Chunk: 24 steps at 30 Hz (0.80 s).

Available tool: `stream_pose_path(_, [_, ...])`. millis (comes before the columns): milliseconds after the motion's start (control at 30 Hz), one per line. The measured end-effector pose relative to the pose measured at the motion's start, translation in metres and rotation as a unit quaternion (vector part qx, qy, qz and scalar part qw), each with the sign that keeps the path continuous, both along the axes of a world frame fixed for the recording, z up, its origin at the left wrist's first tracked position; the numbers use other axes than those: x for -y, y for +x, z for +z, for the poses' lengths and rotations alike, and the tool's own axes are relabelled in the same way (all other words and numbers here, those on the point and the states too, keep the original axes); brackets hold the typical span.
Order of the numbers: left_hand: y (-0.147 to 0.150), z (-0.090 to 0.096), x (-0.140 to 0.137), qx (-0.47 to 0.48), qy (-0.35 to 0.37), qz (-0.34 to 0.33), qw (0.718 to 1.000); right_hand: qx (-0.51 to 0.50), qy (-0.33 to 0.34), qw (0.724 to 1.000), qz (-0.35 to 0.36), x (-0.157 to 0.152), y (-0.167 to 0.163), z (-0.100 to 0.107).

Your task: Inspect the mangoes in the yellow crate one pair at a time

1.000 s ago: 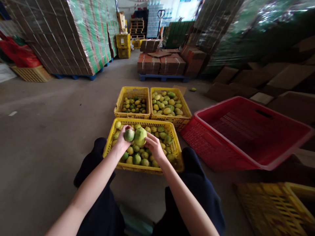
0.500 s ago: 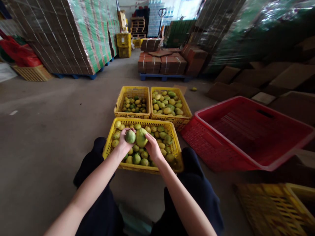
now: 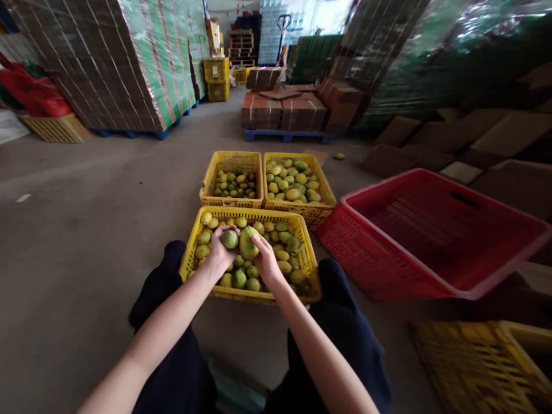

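While left hand (image 3: pixel 222 248) fingers cup round green fruit (image 3: pixel 230 238), right hand (image 3: pixel 264 259) grips larger, seemingly smooth fruit (image 3: pixel 248 242).

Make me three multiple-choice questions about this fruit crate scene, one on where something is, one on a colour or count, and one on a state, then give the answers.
1. Where is the red crate?
A. to the right of the yellow crates
B. left of the near crate
C. stacked on the near crate

2. How many fruit-filled yellow crates stand side by side just beyond the near yellow crate?
A. one
B. two
C. four

3. What is the left hand doing?
A. resting flat on the floor
B. holding a small green fruit
C. gripping the crate rim

Answers: 1 A, it lies tilted right of the yellow crates. 2 B, the far left crate and far right crate sit side by side. 3 B, its fingers wrap the fruit, beside the larger fruit in the right hand.
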State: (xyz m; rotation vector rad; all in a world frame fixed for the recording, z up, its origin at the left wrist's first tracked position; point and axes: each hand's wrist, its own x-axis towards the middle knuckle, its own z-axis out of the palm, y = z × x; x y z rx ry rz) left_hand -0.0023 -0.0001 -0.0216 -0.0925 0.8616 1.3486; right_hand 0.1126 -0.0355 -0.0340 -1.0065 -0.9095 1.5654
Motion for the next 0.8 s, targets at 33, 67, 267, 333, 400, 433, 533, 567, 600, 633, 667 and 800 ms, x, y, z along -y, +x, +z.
stream_pose_path(33, [0.001, 0.000, 0.000, -0.006, 0.006, -0.002, 1.000, -0.011, -0.008, 1.000, -0.007, 0.000, -0.001, 0.000])
stream_pose_path(67, [0.001, -0.001, 0.001, -0.010, 0.010, -0.004, 1.000, -0.025, -0.018, 0.999, -0.017, 0.000, -0.002, -0.001])
stream_pose_path(267, [-0.002, 0.009, 0.001, 0.002, 0.054, -0.010, 0.998, -0.161, -0.109, 0.974, -0.118, -0.007, 0.000, -0.003])
stream_pose_path(333, [-0.006, 0.015, 0.000, -0.005, 0.116, -0.035, 0.993, -0.207, -0.140, 0.961, -0.122, -0.009, 0.003, -0.001])
stream_pose_path(400, [-0.010, 0.021, 0.000, -0.039, 0.195, -0.077, 0.977, -0.250, -0.169, 0.947, -0.106, -0.008, 0.005, 0.002])
stream_pose_path(433, [-0.011, 0.023, 0.000, -0.070, 0.235, -0.101, 0.964, -0.271, -0.186, 0.940, -0.093, -0.007, 0.004, 0.003])
stream_pose_path(533, [-0.011, 0.026, 0.004, -0.237, 0.337, -0.158, 0.897, -0.299, -0.245, 0.920, -0.060, 0.000, -0.002, 0.004])
stream_pose_path(567, [-0.010, 0.025, 0.006, -0.305, 0.362, -0.172, 0.864, -0.297, -0.260, 0.917, -0.057, 0.003, -0.005, 0.004])
stream_pose_path(600, [-0.009, 0.024, 0.008, -0.369, 0.380, -0.181, 0.829, -0.294, -0.273, 0.914, -0.054, 0.005, -0.008, 0.003])
stream_pose_path(633, [-0.007, 0.022, 0.009, -0.424, 0.390, -0.186, 0.796, -0.294, -0.285, 0.911, -0.051, 0.007, -0.011, 0.002])
stream_pose_path(667, [-0.004, 0.019, 0.010, -0.467, 0.391, -0.186, 0.771, -0.299, -0.295, 0.906, -0.050, 0.008, -0.012, 0.001])
stream_pose_path(800, [0.007, 0.001, 0.007, -0.516, 0.303, -0.136, 0.790, -0.329, -0.310, 0.889, -0.077, 0.003, -0.006, 0.000])
